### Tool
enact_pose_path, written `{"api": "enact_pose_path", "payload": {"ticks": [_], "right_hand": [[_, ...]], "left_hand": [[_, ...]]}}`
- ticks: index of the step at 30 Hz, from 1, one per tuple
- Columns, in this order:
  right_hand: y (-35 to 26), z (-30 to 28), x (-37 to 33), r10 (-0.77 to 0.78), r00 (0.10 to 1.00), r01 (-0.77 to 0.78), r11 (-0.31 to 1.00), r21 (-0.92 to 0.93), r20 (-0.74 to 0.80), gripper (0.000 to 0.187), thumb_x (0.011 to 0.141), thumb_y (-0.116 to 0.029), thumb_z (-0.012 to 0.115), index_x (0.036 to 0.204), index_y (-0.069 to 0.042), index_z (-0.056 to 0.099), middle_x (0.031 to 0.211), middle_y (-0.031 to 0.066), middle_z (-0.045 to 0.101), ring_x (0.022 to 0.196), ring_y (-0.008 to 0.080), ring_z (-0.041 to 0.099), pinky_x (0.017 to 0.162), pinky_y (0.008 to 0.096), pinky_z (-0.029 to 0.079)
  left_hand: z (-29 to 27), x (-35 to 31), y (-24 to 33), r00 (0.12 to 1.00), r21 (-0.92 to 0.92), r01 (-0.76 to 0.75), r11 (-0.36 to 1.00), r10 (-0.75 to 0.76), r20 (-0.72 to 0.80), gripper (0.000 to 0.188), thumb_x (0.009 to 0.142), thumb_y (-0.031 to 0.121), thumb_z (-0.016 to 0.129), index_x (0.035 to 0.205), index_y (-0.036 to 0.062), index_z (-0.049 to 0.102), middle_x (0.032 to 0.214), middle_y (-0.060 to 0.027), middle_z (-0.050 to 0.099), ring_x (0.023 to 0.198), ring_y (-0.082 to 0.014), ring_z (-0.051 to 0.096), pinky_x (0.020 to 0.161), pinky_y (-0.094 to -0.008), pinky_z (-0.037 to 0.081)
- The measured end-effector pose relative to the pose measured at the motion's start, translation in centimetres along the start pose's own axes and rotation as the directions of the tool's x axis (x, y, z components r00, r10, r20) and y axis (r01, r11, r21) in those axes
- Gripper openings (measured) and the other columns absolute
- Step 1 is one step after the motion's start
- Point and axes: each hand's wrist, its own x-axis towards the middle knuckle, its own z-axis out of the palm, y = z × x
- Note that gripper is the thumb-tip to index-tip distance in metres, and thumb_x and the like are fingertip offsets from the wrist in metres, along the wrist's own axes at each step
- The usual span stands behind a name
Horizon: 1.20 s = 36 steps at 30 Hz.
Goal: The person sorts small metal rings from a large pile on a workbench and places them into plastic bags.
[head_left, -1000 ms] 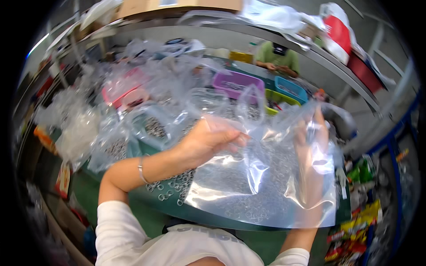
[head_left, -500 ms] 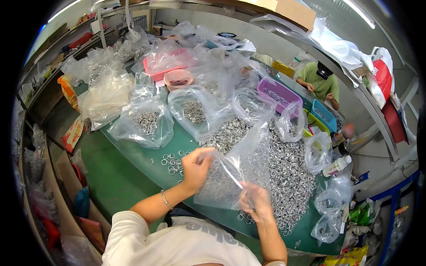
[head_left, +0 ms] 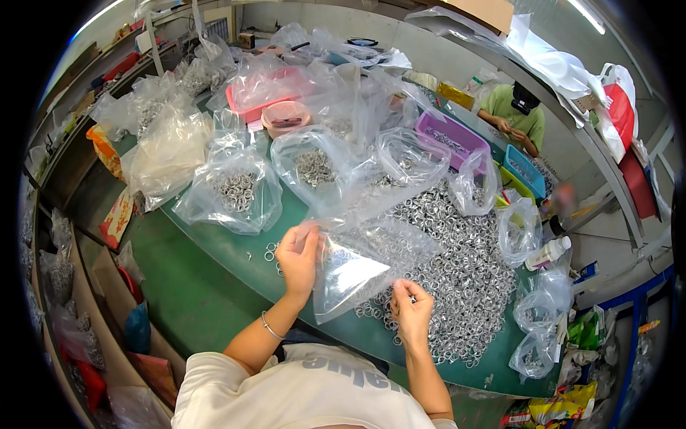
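Observation:
Between my two hands a clear plastic bag [head_left: 350,275] is stretched above the table, with light glaring off it. My left hand [head_left: 299,259] pinches its left edge between thumb and fingers. At the lower right, my right hand [head_left: 412,306] has its fingers closed on the bag's other edge. Under and beyond the bag spreads a large pile of small silver metal rings [head_left: 464,286], partly seen through the plastic. Past my left hand stand two open clear bags with rings in the bottom, a left bag [head_left: 189,207] and a middle bag [head_left: 286,154].
A pink tray [head_left: 246,113], a round pink tub [head_left: 286,118] and heaped plastic bags stand at the back. A purple basket [head_left: 475,139], a blue basket [head_left: 525,171] and a white bottle [head_left: 549,252] line the right. Opposite, a person in green [head_left: 518,121] sits working.
My hands have moved apart and the bag has turned and spread between them. My left hand has shifted slightly down and left. The person opposite has brought their hands together.

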Motion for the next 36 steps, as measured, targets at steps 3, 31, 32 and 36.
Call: {"api": "enact_pose_path", "payload": {"ticks": [3, 31, 32, 36], "right_hand": [[-0.2, 0.4, -0.5, 0.003, 0.998, -0.008, 0.998, 0.069, 0.067, 0.023, 0.086, -0.011, 0.057, 0.104, 0.004, 0.058, 0.058, -0.0008, 0.047, 0.043, 0.0032, 0.036, 0.036, 0.0170, 0.024], [-0.8, 4.1, 0.8, -0.532, 0.762, 0.626, 0.751, -0.210, 0.370, 0.011, 0.063, 0.001, 0.072, 0.064, 0.002, 0.061, 0.061, 0.0069, 0.052, 0.054, 0.0158, 0.049, 0.049, 0.0261, 0.038], [-0.6, 4.3, 0.7, -0.544, 0.749, 0.638, 0.746, -0.191, 0.377, 0.012, 0.063, 0.000, 0.072, 0.063, 0.002, 0.061, 0.061, 0.0071, 0.052, 0.054, 0.0161, 0.049, 0.050, 0.0262, 0.038], [-1.4, 4.7, 0.4, -0.574, 0.721, 0.675, 0.708, -0.208, 0.388, 0.017, 0.064, 0.003, 0.070, 0.058, 0.002, 0.055, 0.059, 0.0073, 0.052, 0.052, 0.0160, 0.048, 0.048, 0.0263, 0.037]], "left_hand": [[-0.9, -0.5, -0.5, 0.988, 0.119, -0.154, 0.981, 0.156, -0.008, 0.011, 0.083, -0.004, 0.055, 0.094, -0.0038, 0.058, 0.079, -0.0057, 0.061, 0.065, -0.0097, 0.058, 0.057, -0.0201, 0.046], [-1.4, -3.4, 4.8, 0.654, 0.457, 0.118, 0.882, -0.415, 0.633, 0.027, 0.072, 0.011, 0.073, 0.093, -0.0003, 0.062, 0.078, -0.0034, 0.059, 0.069, -0.0110, 0.056, 0.065, -0.0234, 0.045], [-1.6, -3.5, 4.4, 0.634, 0.417, 0.214, 0.883, -0.451, 0.629, 0.024, 0.074, 0.011, 0.072, 0.092, -0.0006, 0.062, 0.078, -0.0030, 0.060, 0.068, -0.0103, 0.056, 0.065, -0.0232, 0.046], [-2.5, -2.9, 4.5, 0.736, 0.292, 0.359, 0.886, -0.462, 0.495, 0.014, 0.082, 0.011, 0.064, 0.090, -0.0005, 0.060, 0.081, -0.0023, 0.060, 0.071, -0.0097, 0.056, 0.068, -0.0239, 0.047]]}}
